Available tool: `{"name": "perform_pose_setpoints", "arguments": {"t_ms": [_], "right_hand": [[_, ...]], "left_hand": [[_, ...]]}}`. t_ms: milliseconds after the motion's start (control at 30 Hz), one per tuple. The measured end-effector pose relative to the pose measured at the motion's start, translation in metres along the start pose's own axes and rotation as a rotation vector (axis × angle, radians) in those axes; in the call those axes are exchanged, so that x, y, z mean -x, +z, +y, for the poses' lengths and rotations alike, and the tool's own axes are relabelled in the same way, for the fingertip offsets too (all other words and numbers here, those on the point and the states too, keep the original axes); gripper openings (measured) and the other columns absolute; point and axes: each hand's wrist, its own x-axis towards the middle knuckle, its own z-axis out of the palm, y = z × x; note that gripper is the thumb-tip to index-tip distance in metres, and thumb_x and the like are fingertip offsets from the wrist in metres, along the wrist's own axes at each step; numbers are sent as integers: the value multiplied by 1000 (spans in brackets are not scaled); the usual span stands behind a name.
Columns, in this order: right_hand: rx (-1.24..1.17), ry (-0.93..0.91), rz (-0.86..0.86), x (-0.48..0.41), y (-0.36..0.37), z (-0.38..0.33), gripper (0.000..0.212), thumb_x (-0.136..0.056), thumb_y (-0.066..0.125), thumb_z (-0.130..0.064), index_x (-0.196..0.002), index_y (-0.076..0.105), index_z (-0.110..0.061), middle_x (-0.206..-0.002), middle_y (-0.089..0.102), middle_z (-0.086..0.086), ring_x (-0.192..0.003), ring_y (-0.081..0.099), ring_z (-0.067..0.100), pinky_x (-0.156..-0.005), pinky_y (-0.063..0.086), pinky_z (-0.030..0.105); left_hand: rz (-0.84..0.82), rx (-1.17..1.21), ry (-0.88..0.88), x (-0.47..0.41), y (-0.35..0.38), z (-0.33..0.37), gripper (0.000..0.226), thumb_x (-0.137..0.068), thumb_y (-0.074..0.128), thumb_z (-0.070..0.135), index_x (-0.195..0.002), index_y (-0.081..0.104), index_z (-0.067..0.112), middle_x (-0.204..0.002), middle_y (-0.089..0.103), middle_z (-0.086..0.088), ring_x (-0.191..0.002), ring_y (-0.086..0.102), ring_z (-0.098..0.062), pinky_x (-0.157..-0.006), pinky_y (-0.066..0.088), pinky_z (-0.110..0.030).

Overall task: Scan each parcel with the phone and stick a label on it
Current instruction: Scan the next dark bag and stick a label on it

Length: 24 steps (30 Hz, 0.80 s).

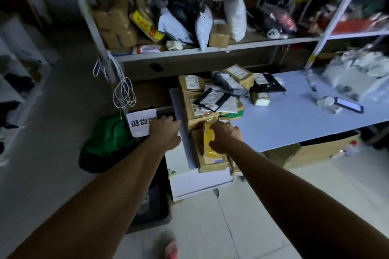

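green bag (105, 141) on floor, far left. left hand (166, 132) at table (294, 115) edge, fingers curled — can't tell if holding anything. right hand (226, 136) grips yellow-taped parcel (210, 164) at near corner — other parcels (197, 107) piled behind. phone (349, 104) lies far right, screen lit.

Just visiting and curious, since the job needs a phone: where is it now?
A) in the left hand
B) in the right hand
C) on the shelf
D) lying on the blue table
D: the phone lies lit on the blue table, apart from the left hand and the right hand.
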Motion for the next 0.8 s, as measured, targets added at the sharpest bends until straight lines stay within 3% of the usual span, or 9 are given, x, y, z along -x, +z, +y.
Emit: {"name": "perform_pose_setpoints", "arguments": {"t_ms": [300,433,533,600,667,800], "right_hand": [[-33,100,-49,-43,-17,121,60,-92,63,-40,-148,43,-30,-154,41,-2,-138,42,24,-109,37,42],[-29,122,-100,-102,-28,166,64,-92,62,-43,-151,39,-30,-158,34,-3,-144,35,23,-112,36,44],[-56,125,-109,-148,-39,194,67,-92,63,-41,-153,36,-29,-159,35,-4,-145,35,22,-114,35,43],[-127,140,-59,-180,-46,209,66,-91,65,-41,-150,38,-29,-155,42,-3,-142,40,23,-110,40,41],[-222,143,-9,-208,-49,220,62,-91,67,-40,-146,44,-27,-147,51,1,-134,49,25,-98,45,36],[-412,126,-18,-265,-45,239,51,-90,71,-34,-136,55,-19,-135,60,8,-117,59,25,-81,40,24]], "left_hand": [[-19,-66,-7,-94,-18,89,42,-90,58,38,-130,53,27,-132,57,-5,-122,55,-27,-96,43,-40],[-19,-5,0,-173,-17,110,38,-92,58,38,-128,53,26,-126,59,-5,-119,54,-28,-98,42,-43],[5,38,6,-229,-19,115,31,-94,54,39,-121,56,25,-118,63,-4,-109,59,-27,-87,44,-40],[44,53,-5,-265,-20,114,31,-95,51,44,-116,60,23,-112,65,-3,-102,62,-26,-75,42,-35],[71,113,-31,-293,-20,111,37,-96,47,47,-115,64,21,-114,66,-3,-104,63,-25,-74,39,-34],[111,231,-64,-333,-12,112,35,-97,45,50,-102,64,21,-103,65,-3,-98,63,-25,-72,38,-33]]}}
